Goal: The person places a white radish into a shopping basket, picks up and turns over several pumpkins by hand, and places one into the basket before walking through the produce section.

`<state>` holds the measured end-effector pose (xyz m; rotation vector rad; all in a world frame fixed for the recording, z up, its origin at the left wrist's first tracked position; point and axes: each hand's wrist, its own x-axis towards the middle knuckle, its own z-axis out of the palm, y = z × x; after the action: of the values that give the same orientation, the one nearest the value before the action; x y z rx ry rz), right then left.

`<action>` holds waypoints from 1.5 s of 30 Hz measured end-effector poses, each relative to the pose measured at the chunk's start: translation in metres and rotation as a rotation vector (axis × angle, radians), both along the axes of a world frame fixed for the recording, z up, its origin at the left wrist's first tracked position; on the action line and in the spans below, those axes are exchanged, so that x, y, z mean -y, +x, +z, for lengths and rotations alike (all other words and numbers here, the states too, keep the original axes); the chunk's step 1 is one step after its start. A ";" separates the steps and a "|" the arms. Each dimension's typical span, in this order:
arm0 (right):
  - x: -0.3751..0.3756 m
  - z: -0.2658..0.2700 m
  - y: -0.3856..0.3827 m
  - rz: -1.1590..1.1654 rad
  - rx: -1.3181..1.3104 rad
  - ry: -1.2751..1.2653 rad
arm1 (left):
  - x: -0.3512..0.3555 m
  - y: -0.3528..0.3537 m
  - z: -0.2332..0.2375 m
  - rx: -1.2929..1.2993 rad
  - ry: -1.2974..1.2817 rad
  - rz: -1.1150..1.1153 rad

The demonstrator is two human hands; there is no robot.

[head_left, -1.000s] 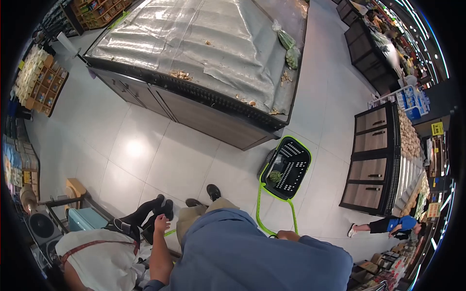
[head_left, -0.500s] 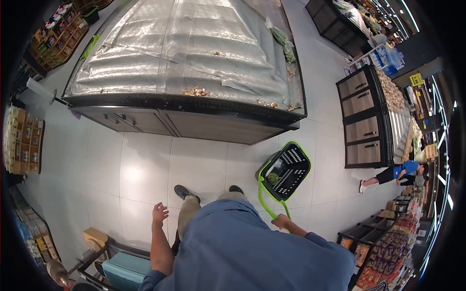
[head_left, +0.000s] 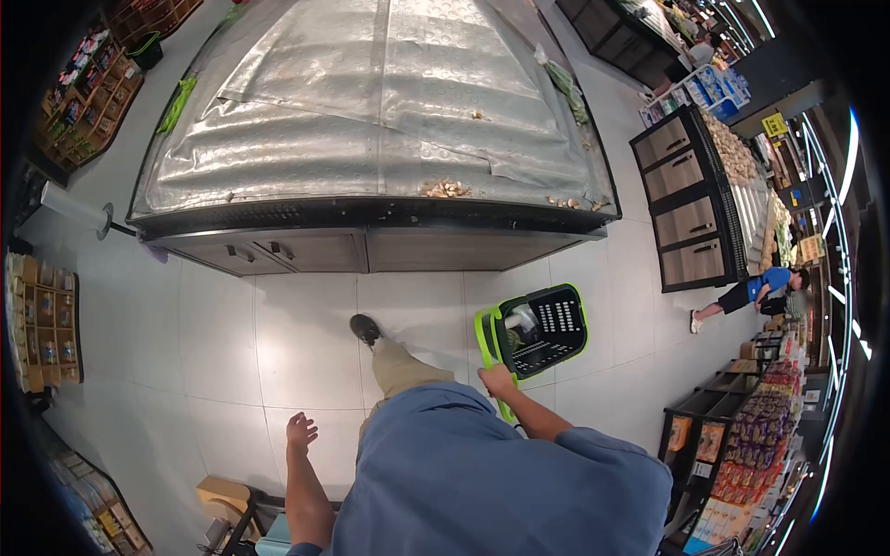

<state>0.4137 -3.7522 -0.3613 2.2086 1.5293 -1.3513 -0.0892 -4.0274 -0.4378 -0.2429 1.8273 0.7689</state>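
My right hand (head_left: 498,379) is closed around the green handle of a black shopping basket (head_left: 562,341) with a green rim. The basket hangs tilted at my right side. Inside it lie a whitish thing in clear plastic (head_left: 525,321) and something dark green, mostly hidden behind the rim. My left hand (head_left: 301,430) hangs over the floor on the other side, fingers loosely bent and apart, touching nothing.
Ahead stands a wide display stand (head_left: 362,139) under a silvery sheet, with papery scraps (head_left: 447,189) and bagged greens (head_left: 565,88) on it. A teal object (head_left: 275,537) is at lower left. A person in blue (head_left: 775,281) walks on the right, near drawered produce stands (head_left: 689,202).
The view has shifted left along the display stand. One shoe has gone out of sight. The basket has tipped and swung closer to my right hand; the left hand still hangs free.
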 end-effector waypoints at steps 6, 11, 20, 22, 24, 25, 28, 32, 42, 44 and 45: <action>-0.019 -0.018 -0.147 -0.285 -0.150 -0.020 | -0.078 -0.084 0.044 -0.089 0.203 -0.152; -0.024 -0.037 -0.239 -0.513 -0.240 -0.058 | -0.088 -0.172 0.063 -0.154 0.290 -0.079; -0.004 -0.038 -0.388 -0.478 -0.171 -0.081 | 0.058 -0.326 0.055 -0.114 0.068 0.098; 0.005 -0.038 -0.423 -0.461 -0.155 -0.072 | 0.093 -0.354 0.057 -0.116 0.065 0.153; 0.016 -0.042 -0.458 -0.451 -0.138 -0.055 | 0.133 -0.375 0.057 -0.088 0.080 0.225; 0.024 -0.044 -0.479 -0.446 -0.121 -0.049 | 0.157 -0.387 0.052 -0.072 0.056 0.271; 0.048 -0.045 -0.536 -0.435 -0.091 -0.024 | 0.226 -0.426 0.045 -0.022 -0.091 0.312; 0.088 -0.043 -0.611 -0.386 -0.116 0.019 | 0.323 -0.508 0.036 -0.015 -0.137 0.225; 0.164 -0.015 -0.797 -0.509 -0.127 0.057 | 0.349 -0.836 0.046 -0.246 -0.007 0.194; 0.174 -0.010 -0.837 -0.526 -0.129 0.077 | 0.311 -0.882 0.063 -0.267 0.051 0.175; 0.179 -0.011 -0.857 -0.525 -0.133 0.079 | 0.289 -0.897 0.074 -0.273 0.132 0.133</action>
<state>-0.4428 -3.9310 -0.3727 2.7476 1.0870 -1.6184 -0.9859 -4.3166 -0.3633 -0.1815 2.0206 1.0548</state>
